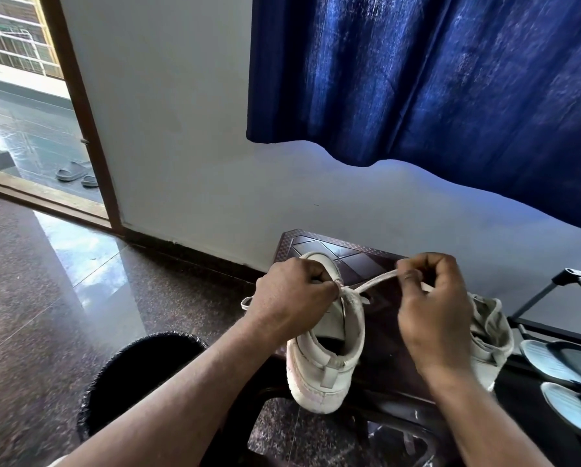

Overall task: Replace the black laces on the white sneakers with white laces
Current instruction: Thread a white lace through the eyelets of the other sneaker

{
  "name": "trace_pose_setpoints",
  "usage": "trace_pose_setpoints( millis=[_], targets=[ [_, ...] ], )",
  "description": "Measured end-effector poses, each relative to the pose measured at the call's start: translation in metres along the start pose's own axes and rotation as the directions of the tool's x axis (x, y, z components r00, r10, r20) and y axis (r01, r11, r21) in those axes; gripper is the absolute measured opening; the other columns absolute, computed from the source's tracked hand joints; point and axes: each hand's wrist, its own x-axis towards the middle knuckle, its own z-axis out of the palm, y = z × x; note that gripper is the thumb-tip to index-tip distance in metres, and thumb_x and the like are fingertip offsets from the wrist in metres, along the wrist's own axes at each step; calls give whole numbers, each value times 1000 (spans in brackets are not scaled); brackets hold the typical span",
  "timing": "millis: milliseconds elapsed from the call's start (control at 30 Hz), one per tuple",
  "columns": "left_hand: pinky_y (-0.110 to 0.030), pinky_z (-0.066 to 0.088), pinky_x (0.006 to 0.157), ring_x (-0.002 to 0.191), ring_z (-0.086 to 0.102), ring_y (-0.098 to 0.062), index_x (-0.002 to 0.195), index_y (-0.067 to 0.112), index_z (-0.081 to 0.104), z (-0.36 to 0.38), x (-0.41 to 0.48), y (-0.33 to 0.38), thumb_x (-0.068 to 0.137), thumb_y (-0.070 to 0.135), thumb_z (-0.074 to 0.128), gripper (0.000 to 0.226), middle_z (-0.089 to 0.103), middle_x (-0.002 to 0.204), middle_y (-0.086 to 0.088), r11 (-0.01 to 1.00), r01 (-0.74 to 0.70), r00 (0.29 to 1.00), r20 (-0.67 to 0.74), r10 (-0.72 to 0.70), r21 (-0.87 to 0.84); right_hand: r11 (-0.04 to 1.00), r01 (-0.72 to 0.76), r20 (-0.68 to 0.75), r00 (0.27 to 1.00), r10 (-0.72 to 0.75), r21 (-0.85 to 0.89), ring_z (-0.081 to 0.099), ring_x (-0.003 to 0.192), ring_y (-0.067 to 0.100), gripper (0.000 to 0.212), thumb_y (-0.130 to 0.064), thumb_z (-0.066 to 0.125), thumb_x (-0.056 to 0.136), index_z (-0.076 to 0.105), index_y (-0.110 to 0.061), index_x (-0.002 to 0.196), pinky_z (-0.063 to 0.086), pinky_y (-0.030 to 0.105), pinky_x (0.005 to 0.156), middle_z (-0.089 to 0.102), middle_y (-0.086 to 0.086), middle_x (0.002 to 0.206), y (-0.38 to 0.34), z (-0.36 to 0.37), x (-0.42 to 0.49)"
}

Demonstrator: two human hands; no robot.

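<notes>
White leather-look sneaker (326, 365) was stood at the near edge of the dark brown patterned stool top (316, 242). Its flat white lace (376, 281) was pinched at the upper eyelets by the left hand (292, 294) and held taut in the right hand (433, 308), fingers curled. It was judged that too hard a pull might strip the lace from an eyelet or drag the sneaker off that edge.

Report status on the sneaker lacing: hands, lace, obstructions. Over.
Left hand pinches white lace at top of sneaker. Right hand pinches the lace, pulled taut. Second sneaker beside right hand; nothing across the lace.
</notes>
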Motion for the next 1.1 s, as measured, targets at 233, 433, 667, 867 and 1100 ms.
trace_pose_setpoints(
  millis=[233, 433, 667, 867, 1100],
  targets=[
    [-46, 58, 85, 82, 69, -15, 77, 42, 74, 0, -2, 2, 74, 57, 63, 19, 72, 75, 12, 1000, -14, 1000, -1, 14, 10, 985, -8, 468, 879, 88, -170, 68, 90, 6, 11, -23, 71, 96, 75, -25, 86, 53, 33, 88, 75, -14, 94, 5, 13, -12],
    [-47, 55, 88, 81, 66, -12, 73, 42, 71, -1, -1, 2, 72, 56, 60, 18, 69, 72, 14, 999, -27, 1000, -3, 27, 45, 997, -63, 45, 997, 65, -53, 62, 90, 20, 15, -29, 61, 103, 69, -21, 93, 40, 30, 79, 69, -2, 93, 2, 2, 4],
    [-45, 56, 82, 78, 66, -16, 75, 27, 71, -1, 0, 1, 73, 55, 57, 31, 69, 72, 8, 995, -71, 997, -16, 73, 69, 986, 109, 269, 961, -72, -125, 64, 89, 3, 8, -38, 66, 99, 65, -31, 102, 46, 21, 77, 69, -15, 93, -4, 1, -5],
    [-49, 54, 85, 80, 65, -13, 78, 32, 70, 0, 0, -1, 73, 61, 55, 33, 68, 76, 11, 992, -110, 993, -35, 113, 61, 983, -108, 526, 833, 171, -147, 68, 87, 8, 16, -27, 65, 100, 72, -23, 87, 54, 37, 87, 75, -13, 88, 8, 15, -11],
    [-50, 53, 89, 81, 64, -9, 76, 34, 70, -2, 1, -3, 75, 58, 58, 27, 67, 75, 15, 994, -102, 994, -31, 104, 47, 994, -102, -7, 995, 102, -50, 63, 87, 26, 22, -33, 59, 104, 67, -17, 93, 45, 37, 80, 69, 0, 88, 7, -3, 9]
  ],
)
